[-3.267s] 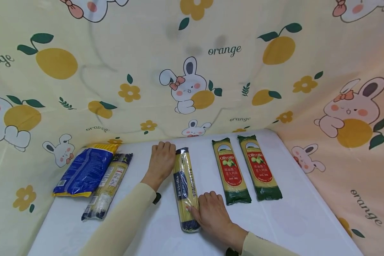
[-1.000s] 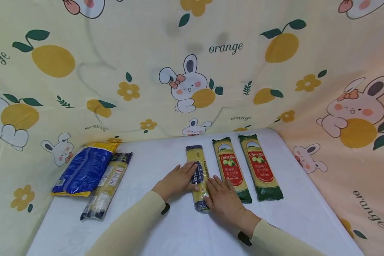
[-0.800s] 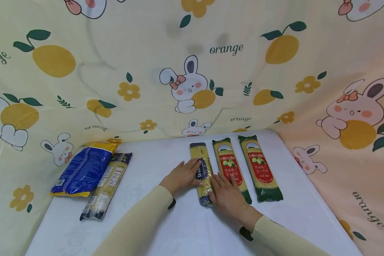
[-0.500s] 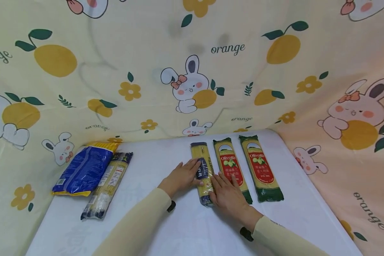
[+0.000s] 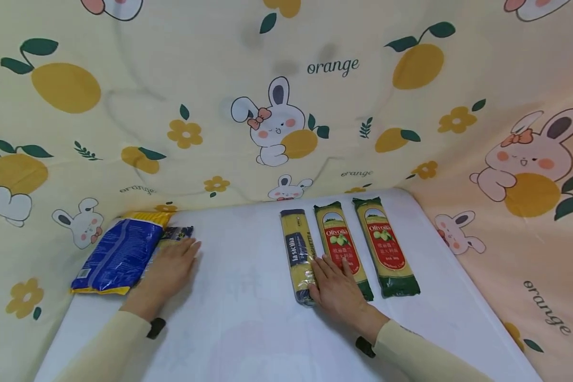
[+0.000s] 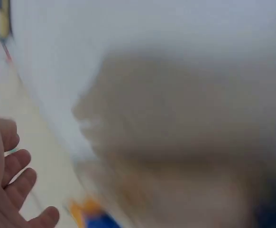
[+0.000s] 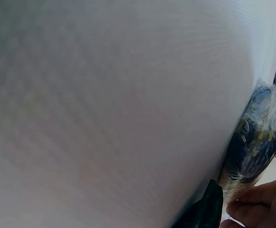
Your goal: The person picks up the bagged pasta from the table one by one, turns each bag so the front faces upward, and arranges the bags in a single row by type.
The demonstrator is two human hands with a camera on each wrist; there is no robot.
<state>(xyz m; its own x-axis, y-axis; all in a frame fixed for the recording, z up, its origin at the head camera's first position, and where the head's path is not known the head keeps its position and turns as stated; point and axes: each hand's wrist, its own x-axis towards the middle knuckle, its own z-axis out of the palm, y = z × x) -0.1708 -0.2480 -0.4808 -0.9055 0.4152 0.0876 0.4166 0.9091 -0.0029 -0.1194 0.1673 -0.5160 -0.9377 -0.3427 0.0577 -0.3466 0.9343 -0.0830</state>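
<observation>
La sicilia pack (image 5: 297, 260) lies against right grip (image 5: 336, 292).

Two green-ended pasta packets (image 5: 387, 244), one navy-labelled pasta packet (image 5: 296, 246) and one partly covered pasta packet (image 5: 180, 232) make four; there is one blue bag (image 5: 119, 252), one table (image 5: 234, 318), and two beige sleeves (image 5: 422, 353).

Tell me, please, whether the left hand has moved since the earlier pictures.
Yes: the left hand went left across the table, from the la sicilia packet toward the blue bag.
</observation>
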